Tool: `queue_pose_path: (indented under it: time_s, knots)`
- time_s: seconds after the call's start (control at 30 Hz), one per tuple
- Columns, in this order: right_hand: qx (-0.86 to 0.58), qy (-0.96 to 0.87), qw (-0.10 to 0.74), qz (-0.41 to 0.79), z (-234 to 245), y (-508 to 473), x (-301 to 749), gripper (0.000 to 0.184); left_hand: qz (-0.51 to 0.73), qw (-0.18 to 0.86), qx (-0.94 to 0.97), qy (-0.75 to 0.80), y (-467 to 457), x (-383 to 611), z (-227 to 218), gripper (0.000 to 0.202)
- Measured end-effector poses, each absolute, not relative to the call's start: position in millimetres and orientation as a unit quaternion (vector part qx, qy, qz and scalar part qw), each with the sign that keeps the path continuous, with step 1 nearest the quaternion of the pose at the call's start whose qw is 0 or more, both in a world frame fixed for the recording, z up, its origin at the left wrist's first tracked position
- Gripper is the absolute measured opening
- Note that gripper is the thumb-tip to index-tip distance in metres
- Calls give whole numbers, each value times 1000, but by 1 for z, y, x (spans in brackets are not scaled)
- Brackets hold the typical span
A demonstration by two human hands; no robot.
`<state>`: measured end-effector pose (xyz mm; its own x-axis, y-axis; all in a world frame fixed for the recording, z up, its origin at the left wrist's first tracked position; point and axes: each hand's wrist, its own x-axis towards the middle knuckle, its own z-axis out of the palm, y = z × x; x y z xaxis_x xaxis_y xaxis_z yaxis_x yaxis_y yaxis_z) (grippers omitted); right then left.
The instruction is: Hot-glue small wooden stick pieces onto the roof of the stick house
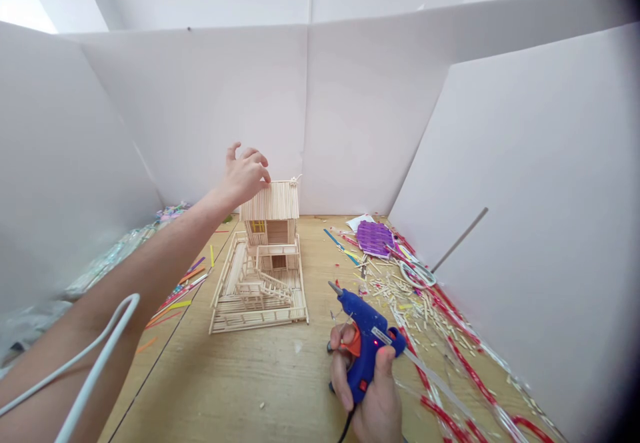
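Note:
On the table stands a small model house (277, 198) built of thin wooden sticks, with a slatted roof, a balcony, stairs and a fenced deck. My left hand (246, 173) is at the top of its roof, thumb and index finger closed together at the ridge while the other fingers lift away. What the fingertips pinch, if anything, is hidden. My right hand (377, 400) grips a blue glue gun (369, 326), a finger on its orange trigger. Its nozzle points up and left, apart from the house, and a red light glows on its body.
Cut stick pieces (395, 290) litter the right side beside a purple woven piece (375, 238) and red-and-clear wrapped strands (467, 370). Colored strips (183, 290) and plastic packets (113, 260) lie at left. White panels (200, 103) enclose the table; a white cable (103, 356) crosses my left forearm.

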<state>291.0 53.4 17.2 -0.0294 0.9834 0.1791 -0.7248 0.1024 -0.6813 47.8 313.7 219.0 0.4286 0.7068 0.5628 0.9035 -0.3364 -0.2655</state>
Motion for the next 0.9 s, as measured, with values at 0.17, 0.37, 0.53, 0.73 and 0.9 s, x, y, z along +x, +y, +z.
queue_pose_path:
  time_s: [0.17, 0.37, 0.53, 0.73, 0.9]
  knots:
    - [-214, -332, 670, 628, 17, 54, 292, 59, -223, 247, -801, -498, 314, 43, 216, 10]
    - [-208, -331, 669, 632, 16, 54, 292, 58, -275, 219, -799, -488, 312, 36, 218, 14]
    - [-215, -330, 670, 629, 16, 54, 291, 59, -248, 237, -793, -504, 314, 35, 218, 17]
    - [-217, -329, 667, 633, 16, 54, 292, 60, -228, 253, -794, -504, 314, 37, 216, 16]
    - [-219, -324, 669, 632, 16, 54, 292, 60, -219, 263, -793, -504, 315, 39, 216, 15]
